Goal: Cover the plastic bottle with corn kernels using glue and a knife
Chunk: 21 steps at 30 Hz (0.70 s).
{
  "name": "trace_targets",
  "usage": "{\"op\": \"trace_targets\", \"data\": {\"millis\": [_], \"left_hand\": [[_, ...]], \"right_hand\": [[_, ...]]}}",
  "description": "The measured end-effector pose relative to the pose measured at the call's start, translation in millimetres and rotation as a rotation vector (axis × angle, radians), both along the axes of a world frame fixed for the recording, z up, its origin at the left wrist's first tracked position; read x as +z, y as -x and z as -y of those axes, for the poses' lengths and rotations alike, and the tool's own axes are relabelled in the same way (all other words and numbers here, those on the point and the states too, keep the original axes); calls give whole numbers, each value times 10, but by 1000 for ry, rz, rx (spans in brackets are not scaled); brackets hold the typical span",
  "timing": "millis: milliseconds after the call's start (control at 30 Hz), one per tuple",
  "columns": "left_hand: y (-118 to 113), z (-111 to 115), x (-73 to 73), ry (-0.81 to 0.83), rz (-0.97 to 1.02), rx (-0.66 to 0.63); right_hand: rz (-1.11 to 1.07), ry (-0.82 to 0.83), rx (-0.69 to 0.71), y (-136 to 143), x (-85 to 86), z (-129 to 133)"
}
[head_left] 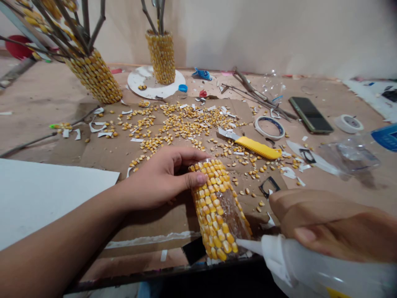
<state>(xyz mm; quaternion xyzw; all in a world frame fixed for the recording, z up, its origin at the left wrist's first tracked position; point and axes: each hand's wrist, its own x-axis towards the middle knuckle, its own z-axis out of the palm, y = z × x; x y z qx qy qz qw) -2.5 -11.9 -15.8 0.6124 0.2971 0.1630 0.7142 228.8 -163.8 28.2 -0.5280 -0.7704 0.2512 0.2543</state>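
Centrally, the left grip is clamped on a clear container partly covered in corn kernels, its thumb pressed on the near wall and its index finger bent around the far side of the rim; the remaining fingers are hidden. Below the left grip the container leans toward the near edge of the counter, a bare, glossy strip facing the right grip. The right grip, slightly blurred, is wrapped about a translucent squeeze bottle; the fingers underneath cannot be seen, and the frame cuts off both wrist and bottle base. To the left of this grip the nozzle reaches the foot of the bare strip; whether the tip touches cannot be told. Beyond the left grip, loose kernels lie spread on cardboard, with a yellow cutter beyond and between the two grips. Farther beyond the left grip stand two kernel-covered pots, their sticks cut off above. Well beyond the right grip lies a phone.
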Motion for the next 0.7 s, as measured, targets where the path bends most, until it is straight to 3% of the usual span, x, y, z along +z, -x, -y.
{"op": "trace_targets", "data": {"millis": [100, 233, 333, 567, 700], "left_hand": [[-5, -4, 8, 3, 6, -2], [0, 2, 7, 40, 6, 2], [8, 6, 1, 26, 12, 5], [3, -13, 8, -5, 5, -12], [0, 5, 0, 20, 14, -2]], "right_hand": [[-41, -27, 86, -34, 3, 3], [-39, -64, 11, -65, -88, 37], [-44, -104, 35, -72, -127, 21], [-165, -25, 109, -128, -100, -33], [-178, 17, 13, -79, -81, 19]]}}
